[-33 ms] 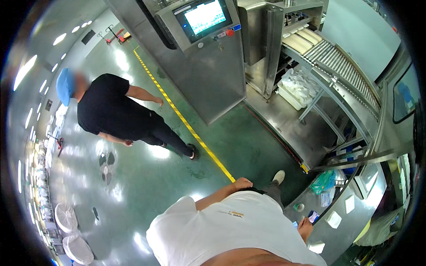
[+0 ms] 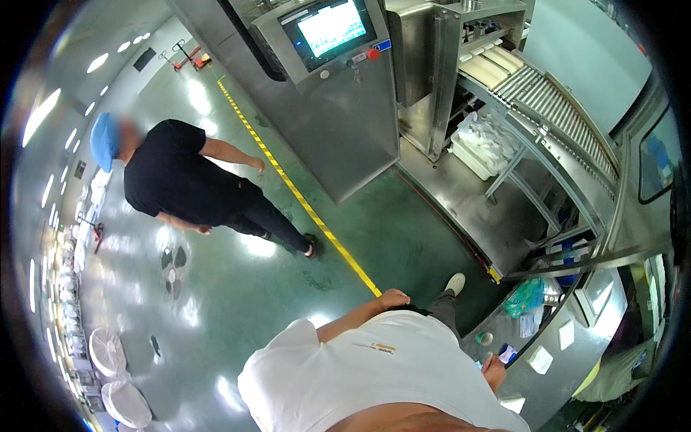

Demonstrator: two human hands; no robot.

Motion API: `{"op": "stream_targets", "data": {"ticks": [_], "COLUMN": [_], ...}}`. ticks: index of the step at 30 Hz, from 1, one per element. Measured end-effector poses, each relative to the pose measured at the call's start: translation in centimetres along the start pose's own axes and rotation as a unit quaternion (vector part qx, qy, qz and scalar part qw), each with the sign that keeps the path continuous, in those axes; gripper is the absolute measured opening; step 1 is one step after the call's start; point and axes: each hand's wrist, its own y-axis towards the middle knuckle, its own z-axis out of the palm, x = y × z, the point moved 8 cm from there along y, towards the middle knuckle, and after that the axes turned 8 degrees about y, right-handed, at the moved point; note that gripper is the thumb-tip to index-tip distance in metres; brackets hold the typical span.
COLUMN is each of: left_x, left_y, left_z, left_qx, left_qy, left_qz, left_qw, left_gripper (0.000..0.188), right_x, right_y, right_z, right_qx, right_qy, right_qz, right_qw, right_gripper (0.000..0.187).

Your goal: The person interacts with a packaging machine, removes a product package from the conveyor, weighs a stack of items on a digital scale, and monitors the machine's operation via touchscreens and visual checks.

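My left hand (image 2: 394,298) is at my waist, beside the dark waistband and the hem of my white shirt (image 2: 360,360). Its fingers are mostly tucked from sight. On the other side, my right hand (image 2: 494,373) is at the near edge of a metal table (image 2: 518,374), with its fingers curled. Whatever they may hold is hidden. Close to those fingers lies a small white and purple packet (image 2: 508,353). A roll of tape (image 2: 485,338) sits a little farther up the table, and white blocks (image 2: 540,359) lie to the right.
A person in black (image 2: 187,173) with a blue cap stands left of the yellow floor line (image 2: 288,187). Ahead is a steel cabinet with a lit screen (image 2: 332,27). A roller conveyor (image 2: 547,97) carries pale slabs at right, above a white bin (image 2: 471,157). Green plastic (image 2: 525,297) lies on the table.
The person in black has shifted very slightly to the left. My hands stay in practically the same places.
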Motion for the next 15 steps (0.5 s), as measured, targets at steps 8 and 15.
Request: {"op": "stream_targets", "data": {"ticks": [8, 15], "left_x": [-6.7, -19.4], "left_y": [7.0, 11.7], "left_z": [-0.8, 1.0], "left_qx": [-0.062, -0.089], "left_qy": [0.03, -0.074], "left_qz": [0.041, 0.076], "left_qw": [0.997, 0.99], "left_gripper": [0.042, 0.026], "right_x": [2.2, -2.7], "right_y": [17.8, 39.2], "right_z": [-0.2, 1.8], "right_qx": [-0.119, -0.124], "right_qy": [0.262, 0.385], "right_qz": [0.061, 0.045], "right_qw": [0.956, 0.913], "right_gripper": [0.026, 0.033]}}
